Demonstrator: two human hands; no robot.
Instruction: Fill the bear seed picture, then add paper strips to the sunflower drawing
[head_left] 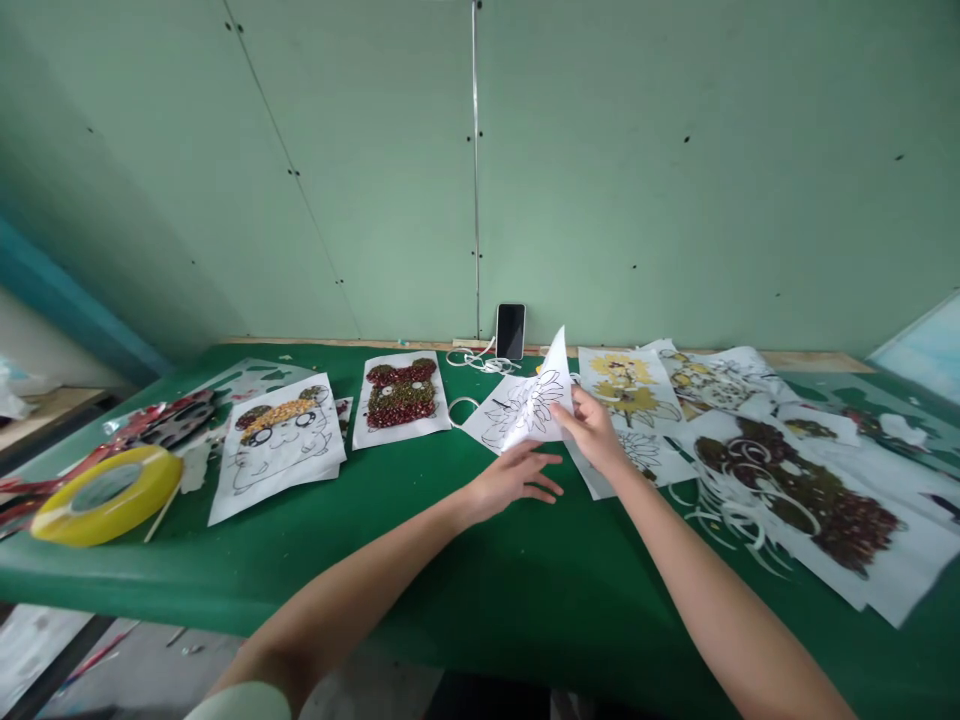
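A white sheet printed with a flower outline (534, 408) is raised over the middle of the table, its top corner bent upward. My right hand (589, 425) pinches its right edge between thumb and fingers. Just under its lower edge is my left hand (514, 478), fingers stretched out and apart; whether it touches the paper I cannot tell. Beneath and behind lies another flower outline sheet (491, 415), partly covered. To the right of the raised sheet rests a page with yellow-filled flowers (626, 375).
On the left are a yellow tape roll (154, 490), a hamster drawing (289, 440) and a bear picture filled with seeds (401, 395). A phone (511, 331) leans on the wall by a white cable (480, 362). Seed-filled sheets (832, 500) and white strips (739, 510) lie right.
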